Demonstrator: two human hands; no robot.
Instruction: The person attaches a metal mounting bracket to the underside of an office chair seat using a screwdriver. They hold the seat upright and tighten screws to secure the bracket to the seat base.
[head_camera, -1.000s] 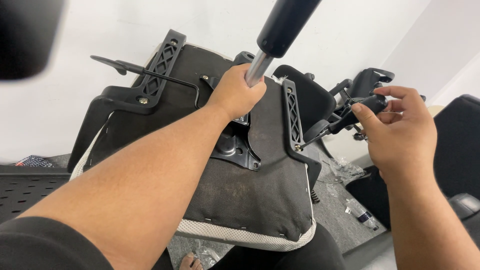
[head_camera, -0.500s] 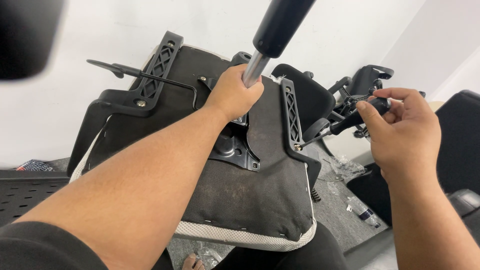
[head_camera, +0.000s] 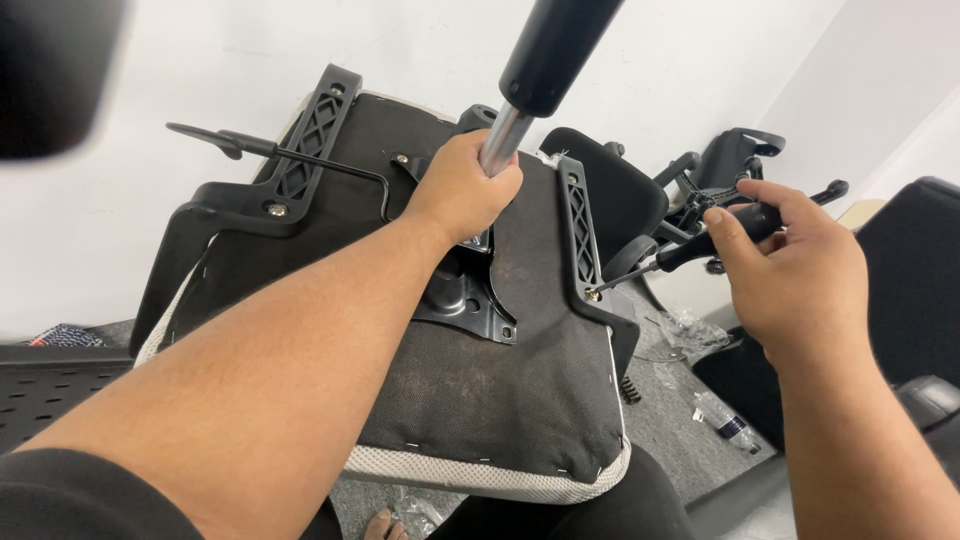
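Head view looks down on an upturned office chair seat (head_camera: 480, 390), its black fabric underside facing up and resting against the person's lap. The left hand (head_camera: 462, 190) has its grip closed around the shiny metal gas-lift column (head_camera: 503, 135), just under the black sleeve (head_camera: 555, 45) that rises out of the top of the frame. Directly below that grip sits the black metal mounting plate (head_camera: 465, 295), bolted to the seat's middle.

The right hand (head_camera: 790, 270) has its grip closed on the black handle of a screwdriver (head_camera: 700, 240). From that grip the thin shaft runs down and to the left, and its tip meets a screw (head_camera: 594, 295) at the lower end of the right-side black plastic armrest bracket (head_camera: 580, 230). A matching bracket (head_camera: 310, 140) lies on the far side of the left grip, with a silver bolt head near its lower end, and a bent black lever (head_camera: 290, 155) crosses it.

Beyond the right grip, more black chair parts (head_camera: 720, 170) are piled against the white wall (head_camera: 200, 60). Below that grip, on the grey floor (head_camera: 680, 410), lie clear plastic wrapping and a small bottle (head_camera: 722, 425). A bare foot shows under the seat's pale mesh edge.
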